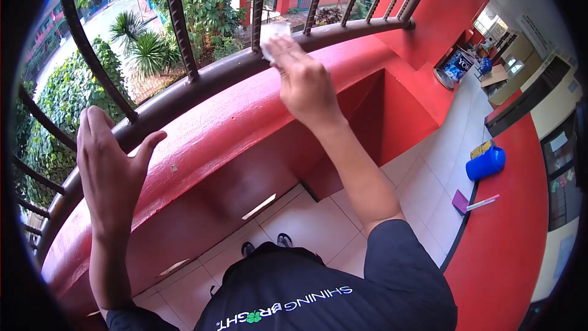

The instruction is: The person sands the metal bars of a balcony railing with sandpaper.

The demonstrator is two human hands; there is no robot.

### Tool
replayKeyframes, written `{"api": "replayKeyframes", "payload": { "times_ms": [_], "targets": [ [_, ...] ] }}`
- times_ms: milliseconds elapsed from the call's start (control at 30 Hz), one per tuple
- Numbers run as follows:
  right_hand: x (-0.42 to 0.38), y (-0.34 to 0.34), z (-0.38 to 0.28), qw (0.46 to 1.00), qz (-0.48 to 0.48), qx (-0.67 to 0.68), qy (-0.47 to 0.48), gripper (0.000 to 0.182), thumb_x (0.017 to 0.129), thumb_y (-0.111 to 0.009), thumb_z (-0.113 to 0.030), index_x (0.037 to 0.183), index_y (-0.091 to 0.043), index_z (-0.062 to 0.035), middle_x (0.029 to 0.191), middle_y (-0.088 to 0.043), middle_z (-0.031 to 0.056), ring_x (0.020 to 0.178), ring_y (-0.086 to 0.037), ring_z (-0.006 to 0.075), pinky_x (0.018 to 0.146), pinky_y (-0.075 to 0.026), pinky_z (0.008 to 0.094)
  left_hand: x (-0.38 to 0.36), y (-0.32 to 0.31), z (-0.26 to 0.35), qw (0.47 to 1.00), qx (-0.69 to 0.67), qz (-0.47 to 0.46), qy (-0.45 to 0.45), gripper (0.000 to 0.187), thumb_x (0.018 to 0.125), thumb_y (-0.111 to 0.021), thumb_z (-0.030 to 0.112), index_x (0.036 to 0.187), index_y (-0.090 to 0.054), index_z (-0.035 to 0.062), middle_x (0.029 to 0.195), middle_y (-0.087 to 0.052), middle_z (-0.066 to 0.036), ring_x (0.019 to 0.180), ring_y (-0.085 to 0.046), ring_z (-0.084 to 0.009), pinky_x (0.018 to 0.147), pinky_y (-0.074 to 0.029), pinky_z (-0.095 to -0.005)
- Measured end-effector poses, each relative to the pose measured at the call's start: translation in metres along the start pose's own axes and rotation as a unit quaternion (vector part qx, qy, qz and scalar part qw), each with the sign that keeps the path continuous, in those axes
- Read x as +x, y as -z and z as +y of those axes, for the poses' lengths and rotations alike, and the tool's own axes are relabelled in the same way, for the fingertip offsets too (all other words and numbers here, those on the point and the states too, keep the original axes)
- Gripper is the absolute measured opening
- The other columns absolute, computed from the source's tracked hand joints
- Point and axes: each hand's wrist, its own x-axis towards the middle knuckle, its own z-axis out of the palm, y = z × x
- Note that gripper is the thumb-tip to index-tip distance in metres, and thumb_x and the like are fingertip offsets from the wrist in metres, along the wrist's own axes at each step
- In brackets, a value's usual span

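Note:
A white cloth point(277, 30), partly hidden by my fingers, is held in my right hand point(303, 76). It lies against the dark metal rail point(226, 70), beside one of the ridged upright bars point(259, 6). My left hand point(110, 162) is at the lower left part of the same rail, thumb spread away from straight fingers. Whether its palm presses on the rail cannot be made out. Below the rail runs a glossy red ledge point(202, 138).
Behind me on the tiled floor point(306, 220) stand a blue container point(486, 163) and a purple dustpan point(460, 202) with a pale handle. Farther along the corridor are a dark printed sign point(456, 66) and a cardboard box point(493, 75). Beyond the bars grow green shrubs point(79, 95).

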Motion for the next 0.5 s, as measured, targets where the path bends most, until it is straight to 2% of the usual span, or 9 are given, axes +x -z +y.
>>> {"api": "replayKeyframes", "payload": {
  "times_ms": [33,100,167,200,233,300,433,467,500],
  "targets": [
    [-0.010,-0.003,-0.012,0.999,0.015,-0.016,0.035,0.039,0.091,-0.052,0.002,0.127,-0.065,0.0004,0.130,-0.065,0.0200,0.122,-0.063,0.0351,0.098,-0.056,0.0429,0.004,-0.004,-0.006,1.000,-0.006,0.009,-0.009,0.069,0.070,-0.088,0.046,0.096,-0.046,-0.0033,0.092,-0.050,-0.018,0.084,-0.054,-0.0382,0.077,-0.045,-0.0489],
    [-0.011,0.000,-0.011,1.000,-0.008,-0.021,0.016,0.042,0.090,-0.048,0.004,0.128,-0.065,0.0005,0.132,-0.064,0.0206,0.125,-0.061,0.0342,0.100,-0.055,0.0421,0.012,-0.009,-0.009,0.999,-0.034,-0.022,-0.026,0.073,0.065,-0.091,0.046,0.097,-0.048,-0.0032,0.092,-0.053,-0.018,0.084,-0.057,-0.0382,0.077,-0.046,-0.0486],
    [0.002,-0.004,0.014,0.999,0.030,-0.034,0.004,0.043,0.090,-0.049,0.003,0.130,-0.064,-0.0002,0.135,-0.062,0.0209,0.127,-0.060,0.0335,0.102,-0.054,0.0426,0.014,-0.015,-0.009,0.992,-0.047,-0.119,-0.023,0.077,0.060,-0.093,0.047,0.104,-0.048,0.0016,0.090,-0.056,-0.017,0.086,-0.059,-0.0398,0.081,-0.045,-0.0489],
    [0.009,-0.001,0.022,0.999,0.005,0.008,-0.042,0.045,0.090,-0.049,0.002,0.133,-0.063,-0.0013,0.136,-0.061,0.0201,0.128,-0.059,0.0330,0.103,-0.053,0.0426,0.014,-0.017,-0.007,0.991,-0.035,-0.131,0.000,0.079,0.059,-0.092,0.051,0.104,-0.049,0.0029,0.085,-0.056,-0.015,0.087,-0.059,-0.0393,0.080,-0.045,-0.0481],
    [0.005,-0.004,0.017,0.999,0.003,0.013,-0.038,0.045,0.090,-0.049,0.002,0.133,-0.063,-0.0013,0.136,-0.061,0.0201,0.128,-0.059,0.0330,0.103,-0.053,0.0426,0.014,-0.015,-0.003,0.994,-0.004,-0.111,-0.007,0.075,0.059,-0.090,0.056,0.098,-0.052,0.0037,0.078,-0.059,-0.015,0.084,-0.062,-0.0392,0.077,-0.047,-0.0481],
    [-0.016,-0.007,-0.008,0.999,0.027,0.022,0.014,0.042,0.091,-0.049,0.001,0.130,-0.065,-0.0017,0.135,-0.063,0.0189,0.126,-0.060,0.0326,0.101,-0.055,0.0427,0.016,-0.020,-0.002,0.989,0.042,-0.144,0.008,0.072,0.060,-0.089,0.061,0.090,-0.055,0.0045,0.072,-0.063,-0.014,0.078,-0.066,-0.0389,0.073,-0.050,-0.0495],
    [0.000,-0.004,0.009,0.999,0.043,-0.013,0.028,0.034,0.092,-0.050,0.000,0.121,-0.068,-0.0011,0.132,-0.065,0.0177,0.123,-0.063,0.0306,0.097,-0.057,0.0413,0.015,-0.021,0.003,0.989,0.110,-0.099,-0.013,0.070,0.063,-0.087,0.063,0.088,-0.055,0.0058,0.071,-0.065,-0.014,0.076,-0.069,-0.0378,0.070,-0.054,-0.0508],
    [0.010,0.000,0.015,0.998,0.001,0.012,-0.058,0.030,0.093,-0.051,-0.002,0.118,-0.068,-0.0006,0.129,-0.066,0.0180,0.121,-0.064,0.0311,0.096,-0.057,0.0412,0.015,-0.021,0.003,0.989,0.100,-0.107,-0.007,0.070,0.064,-0.086,0.063,0.089,-0.055,0.0056,0.071,-0.065,-0.014,0.077,-0.069,-0.0376,0.070,-0.054,-0.0508],
    [0.020,0.012,0.012,0.994,-0.052,0.025,-0.095,0.027,0.093,-0.052,-0.002,0.114,-0.069,0.0001,0.125,-0.068,0.0184,0.119,-0.065,0.0325,0.095,-0.057,0.0414,0.015,-0.022,0.003,0.990,0.089,-0.113,-0.003,0.069,0.065,-0.086,0.063,0.089,-0.055,0.0055,0.071,-0.065,-0.014,0.077,-0.069,-0.0374,0.070,-0.054,-0.0508]
  ]
}}
